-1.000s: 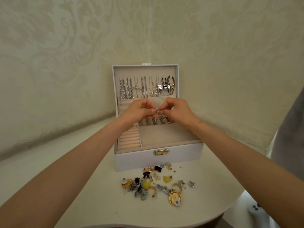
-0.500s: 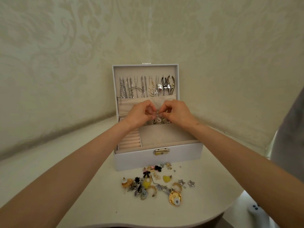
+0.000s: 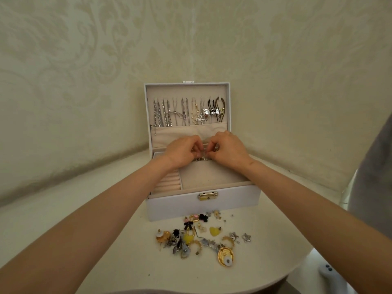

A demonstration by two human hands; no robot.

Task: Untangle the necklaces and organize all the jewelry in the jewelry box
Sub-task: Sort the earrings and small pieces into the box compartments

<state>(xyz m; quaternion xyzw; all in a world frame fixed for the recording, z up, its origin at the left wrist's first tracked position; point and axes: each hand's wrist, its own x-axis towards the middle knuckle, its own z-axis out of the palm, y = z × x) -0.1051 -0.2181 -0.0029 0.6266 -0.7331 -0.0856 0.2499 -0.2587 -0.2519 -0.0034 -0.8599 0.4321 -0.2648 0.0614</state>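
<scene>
A white jewelry box (image 3: 180, 205) stands open on the table, its lid upright against the wall. Several necklaces (image 3: 186, 112) hang in a row inside the lid. My left hand (image 3: 182, 152) and my right hand (image 3: 230, 150) meet over the box's back compartments, fingertips pinching a small piece of jewelry (image 3: 201, 154) between them; the piece is mostly hidden by my fingers. In front of the box lies a loose pile of earrings and charms (image 3: 201, 238), among them a yellow heart (image 3: 214, 231) and a gold round piece (image 3: 226, 256).
The box has ring rolls (image 3: 168, 184) at its left and a wide beige compartment (image 3: 210, 177) at its right. A gold latch (image 3: 208, 195) sits on the front. A rounded table edge (image 3: 297, 270) curves at the right, a white device (image 3: 329, 272) below it. Grey fabric (image 3: 375, 172) hangs at right.
Both hands have sunk a little lower toward the box's back compartments, still pinching the small piece together.
</scene>
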